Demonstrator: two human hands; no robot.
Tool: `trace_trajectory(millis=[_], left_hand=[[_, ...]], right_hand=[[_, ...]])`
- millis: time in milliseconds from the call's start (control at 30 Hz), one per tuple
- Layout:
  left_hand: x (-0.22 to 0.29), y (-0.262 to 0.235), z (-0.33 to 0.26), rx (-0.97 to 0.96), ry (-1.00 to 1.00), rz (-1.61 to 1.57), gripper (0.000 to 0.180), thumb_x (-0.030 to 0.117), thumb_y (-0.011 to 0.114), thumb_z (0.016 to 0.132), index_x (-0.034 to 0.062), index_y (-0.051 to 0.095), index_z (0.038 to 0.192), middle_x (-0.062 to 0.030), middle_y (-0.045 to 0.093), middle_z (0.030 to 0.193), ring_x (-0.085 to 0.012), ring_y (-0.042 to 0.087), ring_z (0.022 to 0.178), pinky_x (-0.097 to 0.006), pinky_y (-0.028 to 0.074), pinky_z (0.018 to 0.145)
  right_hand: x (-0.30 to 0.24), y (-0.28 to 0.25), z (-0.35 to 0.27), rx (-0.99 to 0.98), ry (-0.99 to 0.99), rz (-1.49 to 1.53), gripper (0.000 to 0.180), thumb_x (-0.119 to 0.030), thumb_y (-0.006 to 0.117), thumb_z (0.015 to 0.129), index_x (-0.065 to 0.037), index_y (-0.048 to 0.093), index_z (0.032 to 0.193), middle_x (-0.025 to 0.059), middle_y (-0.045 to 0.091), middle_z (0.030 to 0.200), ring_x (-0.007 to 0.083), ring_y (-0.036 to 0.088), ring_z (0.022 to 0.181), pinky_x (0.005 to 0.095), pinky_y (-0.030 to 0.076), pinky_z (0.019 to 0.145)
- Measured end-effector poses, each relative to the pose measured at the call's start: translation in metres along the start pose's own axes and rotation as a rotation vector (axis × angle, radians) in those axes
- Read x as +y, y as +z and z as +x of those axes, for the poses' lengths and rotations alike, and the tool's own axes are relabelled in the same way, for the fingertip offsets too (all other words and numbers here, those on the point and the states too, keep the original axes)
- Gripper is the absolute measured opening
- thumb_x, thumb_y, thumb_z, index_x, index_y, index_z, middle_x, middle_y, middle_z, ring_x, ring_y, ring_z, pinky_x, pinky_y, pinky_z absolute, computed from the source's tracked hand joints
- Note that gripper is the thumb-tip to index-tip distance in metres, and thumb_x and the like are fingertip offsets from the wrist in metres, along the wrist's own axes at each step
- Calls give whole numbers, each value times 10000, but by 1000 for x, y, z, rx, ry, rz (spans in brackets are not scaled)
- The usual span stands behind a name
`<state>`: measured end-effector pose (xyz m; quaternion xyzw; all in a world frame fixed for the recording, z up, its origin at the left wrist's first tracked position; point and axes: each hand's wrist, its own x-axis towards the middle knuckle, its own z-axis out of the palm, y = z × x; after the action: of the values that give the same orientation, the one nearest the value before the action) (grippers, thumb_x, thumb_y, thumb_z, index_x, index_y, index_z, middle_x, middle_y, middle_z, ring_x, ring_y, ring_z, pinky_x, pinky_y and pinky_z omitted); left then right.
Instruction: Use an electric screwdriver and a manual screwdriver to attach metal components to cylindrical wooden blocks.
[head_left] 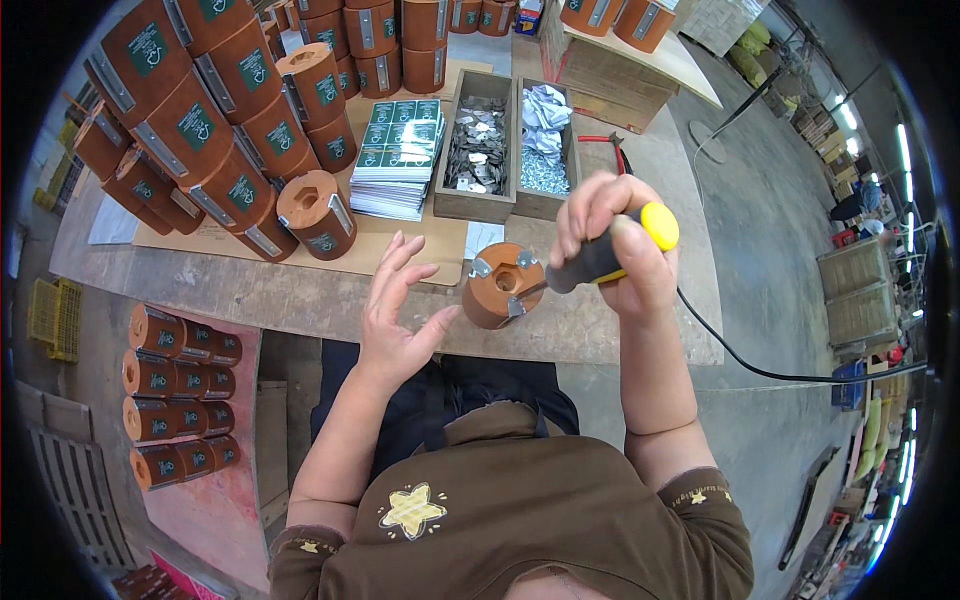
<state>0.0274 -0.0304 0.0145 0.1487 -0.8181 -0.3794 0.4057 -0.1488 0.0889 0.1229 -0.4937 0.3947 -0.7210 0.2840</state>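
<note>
A brown clay-coloured cylinder [487,303] stands upright near the front edge of the table. Its top has a central hole and several small metal tabs around the rim. In my right hand [640,275] is a screwdriver [592,262] with a black and yellow handle, held tilted. Its shaft reaches the metal tab [516,306] on the cylinder's right front side; whether the tip touches it I cannot make out. My left hand [393,325] is just left of the cylinder, fingers spread and holding nothing, apart from it.
Stacked brown cylinders [215,130] fill the table's left. Behind the work lie a stack of green-and-white labels [395,150] and a wooden box [478,205] of metal pieces and screws. Red-handled pliers [600,138] lie beyond. A black cable [760,372] runs right. More cylinders [180,400] lie on a lower surface.
</note>
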Motion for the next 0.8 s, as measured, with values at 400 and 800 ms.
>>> trace_trajectory(millis=[400, 800], left_hand=[[18, 32, 9, -249, 132, 58, 392, 125, 764, 569, 46, 589, 911, -124, 506, 1175, -362, 383, 1194, -423, 354, 951], [16, 52, 10, -165, 107, 42, 314, 79, 754, 572, 17, 601, 839, -127, 550, 1096, -331, 461, 1134, -397, 418, 898]], right_hand=[[1, 26, -14, 257, -356, -287, 206, 84, 494, 738, -21, 400, 888, 69, 483, 748, 106, 499, 654, 247, 434, 608], [1, -10, 16, -100, -196, 172, 157, 45, 538, 767, -33, 402, 764, 68, 476, 586, 122, 459, 498, 246, 405, 467]])
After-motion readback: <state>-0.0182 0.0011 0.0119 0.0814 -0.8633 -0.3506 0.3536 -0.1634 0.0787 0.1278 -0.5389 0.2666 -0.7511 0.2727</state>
